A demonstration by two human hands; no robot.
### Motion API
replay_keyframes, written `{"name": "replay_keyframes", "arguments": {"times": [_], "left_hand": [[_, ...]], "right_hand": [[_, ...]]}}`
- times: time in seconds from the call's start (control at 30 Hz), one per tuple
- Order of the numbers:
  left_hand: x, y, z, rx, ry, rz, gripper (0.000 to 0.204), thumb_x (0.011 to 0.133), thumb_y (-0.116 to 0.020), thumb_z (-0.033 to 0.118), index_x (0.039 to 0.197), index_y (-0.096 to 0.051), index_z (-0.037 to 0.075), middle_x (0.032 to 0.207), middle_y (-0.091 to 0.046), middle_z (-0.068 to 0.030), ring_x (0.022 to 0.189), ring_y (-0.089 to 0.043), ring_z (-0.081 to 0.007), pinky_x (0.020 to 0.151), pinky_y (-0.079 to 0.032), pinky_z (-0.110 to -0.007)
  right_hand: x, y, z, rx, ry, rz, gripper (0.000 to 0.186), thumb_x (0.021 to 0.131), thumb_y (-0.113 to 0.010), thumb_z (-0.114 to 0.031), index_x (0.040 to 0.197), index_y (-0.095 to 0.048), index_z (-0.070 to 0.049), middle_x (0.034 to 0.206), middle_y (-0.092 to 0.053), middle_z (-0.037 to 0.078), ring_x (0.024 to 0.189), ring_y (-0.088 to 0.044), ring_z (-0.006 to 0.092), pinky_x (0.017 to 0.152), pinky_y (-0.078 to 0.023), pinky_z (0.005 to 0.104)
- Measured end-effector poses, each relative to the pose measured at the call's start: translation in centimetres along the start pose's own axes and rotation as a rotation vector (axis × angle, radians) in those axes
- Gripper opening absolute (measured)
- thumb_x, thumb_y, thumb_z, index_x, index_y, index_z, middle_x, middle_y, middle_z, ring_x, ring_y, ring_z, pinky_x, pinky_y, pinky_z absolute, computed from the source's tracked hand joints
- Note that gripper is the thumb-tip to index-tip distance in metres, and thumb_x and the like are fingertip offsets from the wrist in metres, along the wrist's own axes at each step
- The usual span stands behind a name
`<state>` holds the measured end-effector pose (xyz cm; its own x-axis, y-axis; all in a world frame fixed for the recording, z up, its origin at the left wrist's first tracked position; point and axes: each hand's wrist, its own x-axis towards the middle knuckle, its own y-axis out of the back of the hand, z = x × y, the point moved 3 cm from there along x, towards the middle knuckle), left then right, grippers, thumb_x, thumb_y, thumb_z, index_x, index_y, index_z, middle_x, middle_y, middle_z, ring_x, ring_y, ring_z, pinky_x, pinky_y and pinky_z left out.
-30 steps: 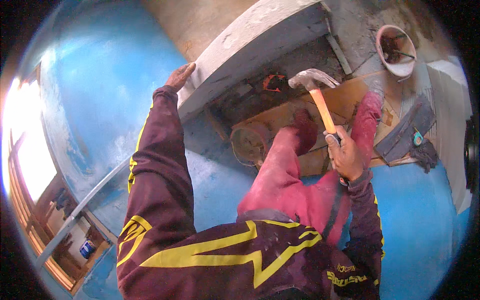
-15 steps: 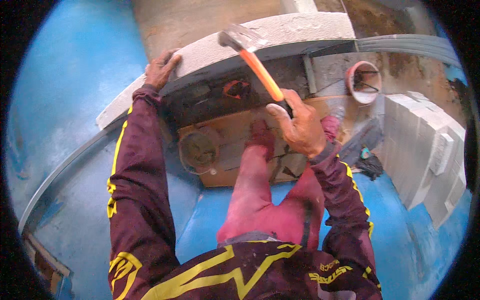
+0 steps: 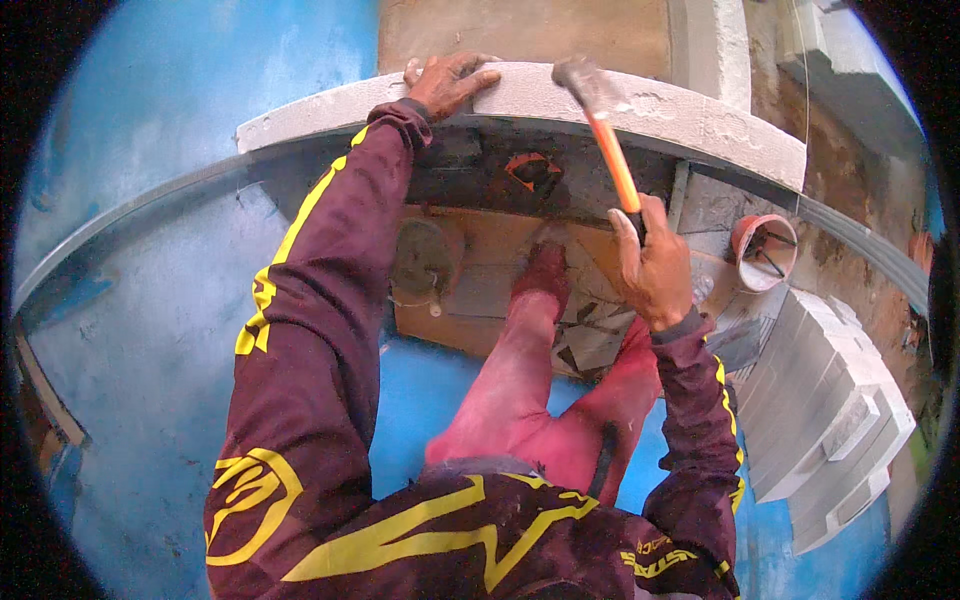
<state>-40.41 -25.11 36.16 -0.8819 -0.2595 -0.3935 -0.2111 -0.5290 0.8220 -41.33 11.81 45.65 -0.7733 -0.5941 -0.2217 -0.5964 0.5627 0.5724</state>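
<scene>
My left hand (image 3: 447,85) rests on the top of a long, pale row of block (image 3: 690,115), its fingers stretched over the upper face. In my right hand (image 3: 655,265) is a hammer (image 3: 613,165) with an orange handle and black grip, raised from below. Its blurred metal head (image 3: 590,85) overlaps the row to the right of my left hand. Whether the head touches the surface I cannot tell.
Below the row, a board platform (image 3: 480,315) bears my feet, a round tub (image 3: 425,260) and broken pieces. A pinkish bucket (image 3: 765,252) with tools stands right, near stacked pale blocks (image 3: 815,400). A taut string (image 3: 803,80) hangs at the row's right end.
The view has turned, shifting the surroundings. My left hand sits further right along the row. The hammer has moved right too, still in my right hand.
</scene>
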Motion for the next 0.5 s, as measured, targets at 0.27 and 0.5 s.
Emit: {"name": "replay_keyframes", "arguments": {"times": [0.27, 0.5], "left_hand": [[0.4, -0.3, -0.6, -0.041, -0.019, 0.058, 0.057, 0.089, -0.053, 0.070, 0.126, -0.068, 0.029, 0.127, -0.067, -0.0024, 0.132, -0.048, -0.0295, 0.112, -0.007, -0.068], [0.5, -0.4, -1.0, -0.038, -0.081, 0.013, 0.052, 0.092, -0.053, 0.060, 0.131, -0.064, 0.028, 0.135, -0.062, -0.0012, 0.128, -0.050, -0.0294, 0.112, -0.006, -0.064]], "right_hand": [[1.2, -1.7, -0.8, -0.137, -0.039, -0.046, 0.026, 0.099, -0.058, -0.035, 0.103, -0.051, -0.011, 0.071, -0.064, 0.022, 0.065, -0.064, 0.0467, 0.053, -0.048, 0.0563], [2.3, -1.6, -0.3, -0.038, -0.027, 0.029, 0.029, 0.099, -0.057, -0.037, 0.107, -0.051, -0.010, 0.071, -0.062, 0.026, 0.068, -0.062, 0.0492, 0.057, -0.045, 0.0588]]}}
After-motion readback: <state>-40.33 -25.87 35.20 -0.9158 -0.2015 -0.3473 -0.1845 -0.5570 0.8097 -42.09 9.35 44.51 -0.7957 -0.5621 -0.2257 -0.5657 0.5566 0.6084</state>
